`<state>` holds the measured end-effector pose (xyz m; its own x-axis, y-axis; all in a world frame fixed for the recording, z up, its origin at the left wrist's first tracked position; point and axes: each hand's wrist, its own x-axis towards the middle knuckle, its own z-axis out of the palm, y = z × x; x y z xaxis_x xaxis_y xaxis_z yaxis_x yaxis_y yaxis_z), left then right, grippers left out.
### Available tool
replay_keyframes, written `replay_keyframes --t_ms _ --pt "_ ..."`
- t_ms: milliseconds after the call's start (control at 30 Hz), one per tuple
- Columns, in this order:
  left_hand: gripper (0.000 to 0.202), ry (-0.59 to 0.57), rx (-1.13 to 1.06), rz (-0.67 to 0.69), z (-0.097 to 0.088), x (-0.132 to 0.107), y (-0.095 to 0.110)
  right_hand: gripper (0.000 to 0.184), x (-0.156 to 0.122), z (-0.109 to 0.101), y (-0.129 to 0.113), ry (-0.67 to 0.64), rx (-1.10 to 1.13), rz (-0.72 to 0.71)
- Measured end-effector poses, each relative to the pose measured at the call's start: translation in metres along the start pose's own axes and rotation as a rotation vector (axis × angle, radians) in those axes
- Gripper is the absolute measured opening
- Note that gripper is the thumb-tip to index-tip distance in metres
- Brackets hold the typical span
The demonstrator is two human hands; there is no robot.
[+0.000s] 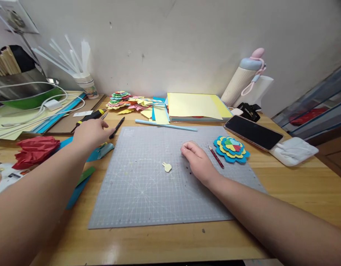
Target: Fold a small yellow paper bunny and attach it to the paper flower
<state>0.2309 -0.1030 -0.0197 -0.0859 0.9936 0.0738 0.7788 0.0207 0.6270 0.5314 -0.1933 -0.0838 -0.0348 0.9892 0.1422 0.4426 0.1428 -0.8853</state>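
My left hand [90, 133] reaches over the left side of the table, its thumb and index finger apart. Close to its fingertips lies a black pen [117, 127], and just behind it is a yellow-and-black utility knife [90, 116]. My right hand [196, 160] rests on the grey cutting mat [126, 207] with fingers curled in, and nothing shows in it. A small pale yellow paper cutout [167, 167] lies on the mat left of that hand. To its right are a dark red pencil [216, 157] and a layered paper flower [231, 149].
Crumpled red paper [36, 150] and blue paper strips [80, 190] lie at left. A light blue paper tube [166, 125] crosses the mat's back edge. Behind are stacked paper [194, 105] and paper flowers [120, 100]. A phone [253, 132] and bottle [239, 79] stand right.
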Motion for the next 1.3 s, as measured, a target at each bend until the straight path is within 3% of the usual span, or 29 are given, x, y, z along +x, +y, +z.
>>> replay_keyframes --t_ms 233,400,500,533,667,733,933,1033,1200,1300 --pt "0.034 -0.046 0.332 0.011 0.014 0.008 -0.002 0.021 0.000 0.000 -0.002 0.011 0.136 0.047" --pt "0.036 -0.039 0.444 -0.031 0.000 0.009 0.017 0.021 -0.005 -0.001 -0.006 0.030 0.265 0.106" --pt "0.033 -0.004 0.430 0.017 0.000 -0.021 0.040 0.022 -0.013 0.001 -0.014 -0.054 0.358 0.146" --pt "0.029 -0.020 0.361 0.112 0.005 -0.036 0.048 0.021 -0.016 0.003 -0.017 -0.108 0.422 0.162" --pt "0.019 -0.387 0.181 0.316 0.043 -0.103 0.067 0.038 -0.028 0.009 -0.025 -0.395 0.795 0.238" --pt "0.018 -0.424 0.106 0.408 0.059 -0.123 0.068 0.028 -0.031 0.010 -0.026 -0.412 0.888 0.258" --pt "0.035 -0.412 0.270 0.570 0.075 -0.117 0.061 0.023 -0.026 0.006 -0.025 -0.285 0.924 0.371" --pt "0.040 -0.485 0.235 0.514 0.076 -0.113 0.065 0.025 -0.026 0.007 -0.026 -0.268 0.941 0.415" --pt "0.041 -0.706 -0.167 0.282 0.074 -0.117 0.069 0.025 -0.028 0.005 -0.031 -0.276 0.972 0.419" --pt "0.047 -0.745 -0.367 0.067 0.070 -0.110 0.061 0.021 -0.017 -0.008 -0.030 -0.144 0.936 0.348"
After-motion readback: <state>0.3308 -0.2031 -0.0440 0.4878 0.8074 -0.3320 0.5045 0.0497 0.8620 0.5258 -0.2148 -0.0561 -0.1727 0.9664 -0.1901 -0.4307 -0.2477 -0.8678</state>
